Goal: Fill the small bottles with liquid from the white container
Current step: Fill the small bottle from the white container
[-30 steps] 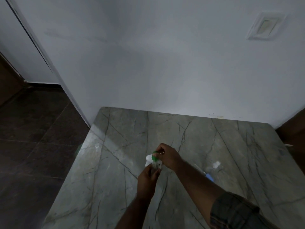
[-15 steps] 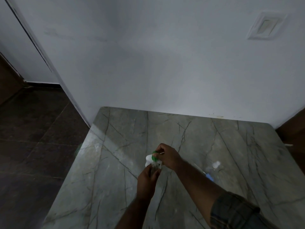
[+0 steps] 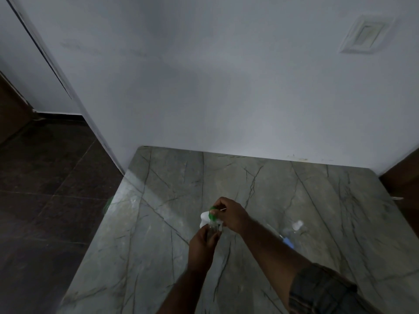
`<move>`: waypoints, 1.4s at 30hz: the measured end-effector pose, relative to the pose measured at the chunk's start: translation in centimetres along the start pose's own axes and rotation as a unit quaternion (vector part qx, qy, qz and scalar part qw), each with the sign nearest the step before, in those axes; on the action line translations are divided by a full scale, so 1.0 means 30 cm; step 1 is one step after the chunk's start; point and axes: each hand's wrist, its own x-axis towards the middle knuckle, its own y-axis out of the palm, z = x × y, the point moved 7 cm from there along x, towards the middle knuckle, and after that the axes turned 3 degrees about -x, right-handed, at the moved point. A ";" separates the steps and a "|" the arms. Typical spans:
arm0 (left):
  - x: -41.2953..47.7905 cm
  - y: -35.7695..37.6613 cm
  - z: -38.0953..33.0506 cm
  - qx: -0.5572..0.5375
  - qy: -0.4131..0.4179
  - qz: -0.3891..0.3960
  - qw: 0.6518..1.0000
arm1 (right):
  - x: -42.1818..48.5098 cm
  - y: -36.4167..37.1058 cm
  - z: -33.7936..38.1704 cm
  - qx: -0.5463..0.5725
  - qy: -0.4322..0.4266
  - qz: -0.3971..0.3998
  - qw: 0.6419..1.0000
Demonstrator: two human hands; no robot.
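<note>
A marble table (image 3: 249, 177) stood against a white wall (image 3: 226, 87). On its right lay a spare bottle (image 3: 294, 230) and a blue-tipped item (image 3: 286, 242), apart from the hands. The white container (image 3: 205, 217) stood behind the hands, largely hidden by them. Near the table's middle, the left hand (image 3: 201, 245) gripped a small clear bottle (image 3: 213, 231). The right hand (image 3: 231, 216) pinched the green cap (image 3: 213, 211) at its top. The fill level could not be told.
</note>
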 end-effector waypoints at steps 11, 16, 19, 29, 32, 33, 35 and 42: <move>0.007 -0.003 0.010 0.010 0.001 -0.008 1.000 | 0.012 -0.006 -0.007 0.023 0.016 0.011 1.000; 0.007 0.001 0.010 0.010 0.000 -0.007 1.000 | 0.012 0.001 -0.015 -0.007 0.005 0.002 1.000; 0.002 0.001 0.012 0.004 -0.001 -0.011 1.000 | 0.009 0.008 -0.014 -0.014 -0.006 -0.006 1.000; 0.010 -0.005 -0.010 -0.007 0.011 -0.004 1.000 | 0.025 -0.010 -0.015 0.002 0.005 -0.015 1.000; 0.016 0.000 -0.002 -0.002 0.016 -0.002 1.000 | 0.022 -0.003 -0.021 -0.013 -0.006 -0.020 1.000; 0.016 0.003 0.001 0.001 0.017 0.002 1.000 | 0.020 0.000 -0.023 -0.014 -0.007 -0.022 1.000; 0.015 0.004 0.002 0.005 0.016 0.006 1.000 | 0.017 0.001 -0.022 -0.018 -0.010 -0.028 0.999; 0.017 -0.005 -0.011 -0.008 0.021 -0.007 1.000 | 0.029 -0.013 -0.019 0.016 0.013 -0.018 1.000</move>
